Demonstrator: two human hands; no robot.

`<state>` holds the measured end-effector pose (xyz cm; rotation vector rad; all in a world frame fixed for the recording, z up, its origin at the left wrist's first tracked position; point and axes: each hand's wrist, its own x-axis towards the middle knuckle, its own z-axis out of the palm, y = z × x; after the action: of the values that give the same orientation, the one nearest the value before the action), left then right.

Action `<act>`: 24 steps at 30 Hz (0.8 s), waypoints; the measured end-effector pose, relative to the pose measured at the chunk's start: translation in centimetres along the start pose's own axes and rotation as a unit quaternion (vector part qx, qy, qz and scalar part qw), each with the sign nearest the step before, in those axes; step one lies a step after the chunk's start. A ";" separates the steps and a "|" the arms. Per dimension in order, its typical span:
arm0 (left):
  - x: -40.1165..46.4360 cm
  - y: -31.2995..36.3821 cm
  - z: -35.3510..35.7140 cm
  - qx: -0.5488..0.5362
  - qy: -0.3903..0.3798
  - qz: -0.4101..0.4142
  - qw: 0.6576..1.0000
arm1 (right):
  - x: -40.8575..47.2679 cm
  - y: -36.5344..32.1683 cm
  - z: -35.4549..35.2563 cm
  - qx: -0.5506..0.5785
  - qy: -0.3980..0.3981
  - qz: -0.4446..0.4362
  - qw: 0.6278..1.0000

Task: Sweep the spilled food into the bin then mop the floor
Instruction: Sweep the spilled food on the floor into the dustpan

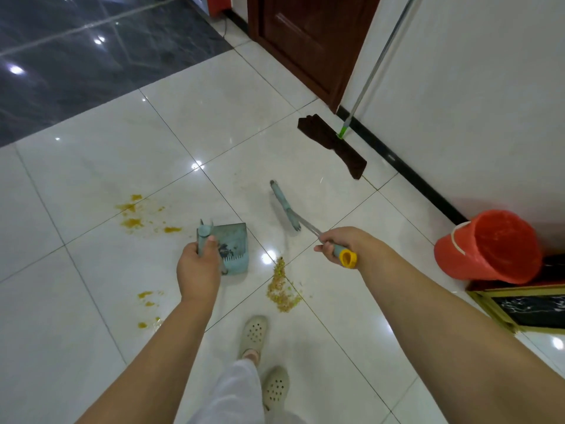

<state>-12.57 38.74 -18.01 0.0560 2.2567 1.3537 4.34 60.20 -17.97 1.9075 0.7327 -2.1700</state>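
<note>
The white tiled floor (91, 301) fills most of the view, meeting dark glossy tiles (76, 50) toward ten o'clock. At one o'clock a brown door (305, 41) stands beside a white wall (474, 87), and a mop (331, 145) leans there, its dark head resting on the floor. A red bin (489, 246) sits tilted at three o'clock, close to the wall. Near the centre, the left hand (197, 267) is curled round the upright handle of a teal dustpan (232, 247), and the right hand (339, 243) grips the yellow-capped handle of a broom (286, 206) whose teal head points toward twelve o'clock. The spilled food (282, 289) lies in a grainy yellowish pile between the hands, just at five o'clock from the dustpan. Orange stains (133, 215) are spattered at nine o'clock. Two pale perforated shoes (253, 335) stand at six o'clock.
</note>
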 end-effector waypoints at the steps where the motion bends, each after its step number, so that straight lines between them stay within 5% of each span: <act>1: 0.7 0.2 0.3 0.002 -0.002 -0.001 1.000 | 0.6 -0.7 0.2 -0.026 0.014 -0.004 1.000; 11: 6.0 1.4 3.1 0.022 -0.026 -0.009 0.999 | 5.9 -3.2 0.8 -0.180 0.101 -0.005 0.978; 24: 1.6 1.4 4.6 0.062 -0.011 0.017 0.998 | 4.4 4.3 -3.7 -0.238 0.095 0.040 0.966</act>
<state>-12.23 43.64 -19.21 0.1518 2.3287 1.2224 8.70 58.99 -23.54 1.8533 1.0757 -1.5876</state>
